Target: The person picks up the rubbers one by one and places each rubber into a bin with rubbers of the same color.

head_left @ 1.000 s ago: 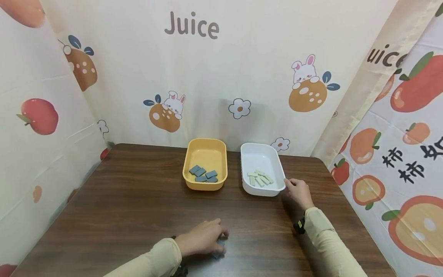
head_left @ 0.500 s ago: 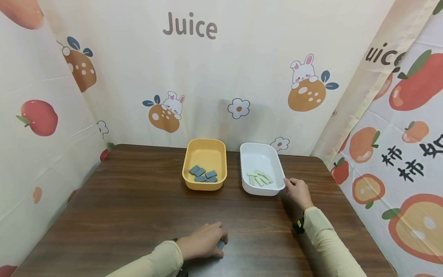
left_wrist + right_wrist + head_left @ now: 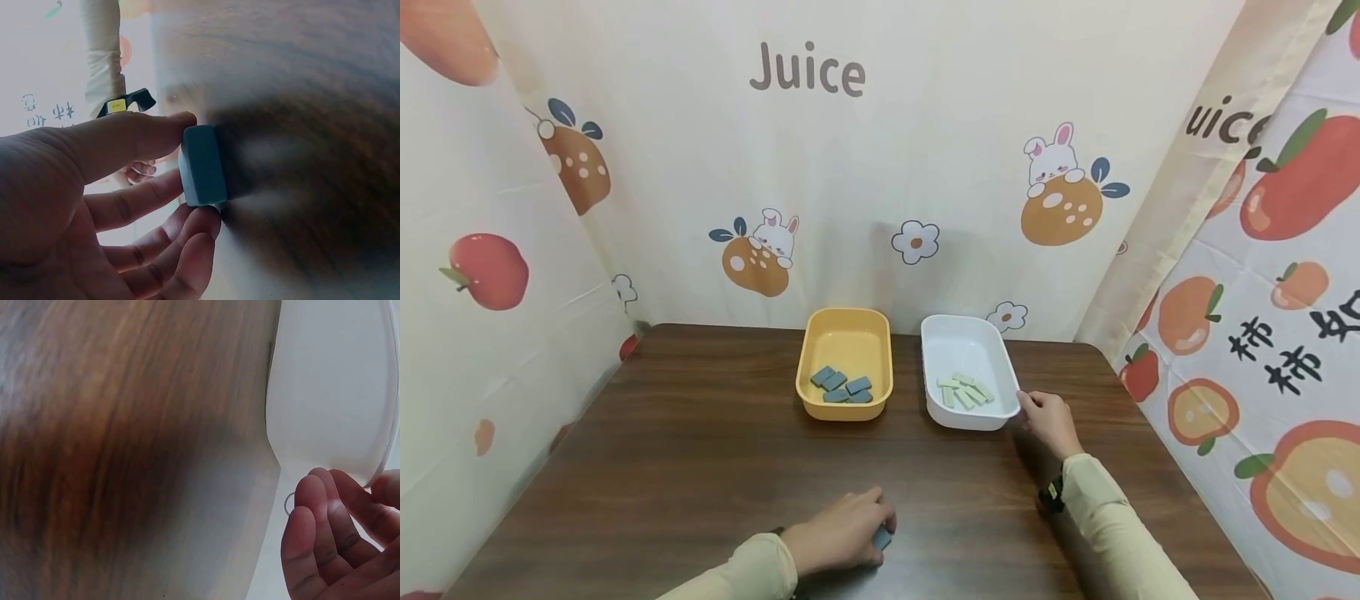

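Between thumb and fingers, my left hand [image 3: 842, 533] pinches a small rectangular blue block [image 3: 203, 165], close over the brown table in front of me. Its narrow end faces the left wrist camera, thumb at one edge and fingertips at the other. At the near right corner of a white plastic bin [image 3: 970, 337], my right hand [image 3: 1051, 421] grips the rim, thumb on top and fingers against the outer wall. Several pale green blocks [image 3: 966, 390] lie inside that bin. To its left stands a yellow bin [image 3: 846, 333] with several blue blocks [image 3: 842, 386] in it.
The brown wooden table [image 3: 700, 467] runs back to a printed fabric curtain [image 3: 850, 167], which also covers both sides. Both bins stand near the table's far edge, a gap between them.
My left hand has gathered the blue block off the tabletop into a pinch, shifting slightly. My right hand stays at the white bin's corner. The head view has tilted up a little.
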`<state>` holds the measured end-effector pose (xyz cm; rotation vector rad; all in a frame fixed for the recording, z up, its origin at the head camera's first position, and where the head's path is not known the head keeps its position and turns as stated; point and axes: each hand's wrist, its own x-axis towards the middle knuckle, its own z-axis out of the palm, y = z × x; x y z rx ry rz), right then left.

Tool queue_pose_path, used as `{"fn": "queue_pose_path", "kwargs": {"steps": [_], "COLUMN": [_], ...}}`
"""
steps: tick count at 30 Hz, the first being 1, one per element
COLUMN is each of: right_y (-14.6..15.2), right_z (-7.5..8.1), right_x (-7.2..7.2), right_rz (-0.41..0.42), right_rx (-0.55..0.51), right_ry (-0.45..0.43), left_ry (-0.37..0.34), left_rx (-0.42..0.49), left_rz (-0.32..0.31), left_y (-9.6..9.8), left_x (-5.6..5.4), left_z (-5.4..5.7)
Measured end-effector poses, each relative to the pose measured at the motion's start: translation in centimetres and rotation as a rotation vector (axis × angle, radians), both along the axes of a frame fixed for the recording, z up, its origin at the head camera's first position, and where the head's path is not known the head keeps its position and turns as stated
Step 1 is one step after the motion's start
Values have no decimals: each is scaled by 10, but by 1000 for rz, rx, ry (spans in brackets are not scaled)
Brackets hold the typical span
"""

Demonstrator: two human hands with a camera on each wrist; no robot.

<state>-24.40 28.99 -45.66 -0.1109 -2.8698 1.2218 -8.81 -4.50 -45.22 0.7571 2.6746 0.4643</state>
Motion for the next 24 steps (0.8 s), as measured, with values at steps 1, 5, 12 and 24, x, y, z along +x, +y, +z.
{"fn": "queue_pose_path", "kwargs": {"steps": [1, 5, 12, 24], "right_y": [0, 0, 3, -3], "right_z": [-1, -1, -2, 4], "right_x": [0, 2, 5, 3], "right_rz": [1, 6, -1, 4], "right_rx": [-1, -4, -6, 20], "right_ry": [1, 5, -3, 11], "left_ry": [-2, 16, 32, 67], "left_rx": [0, -2, -18, -39], "left_rz": [-4, -23, -38, -78], "left_y": [0, -3, -4, -6], "left_x": [1, 3, 4, 3], "left_z": [0, 0, 2, 4]}}
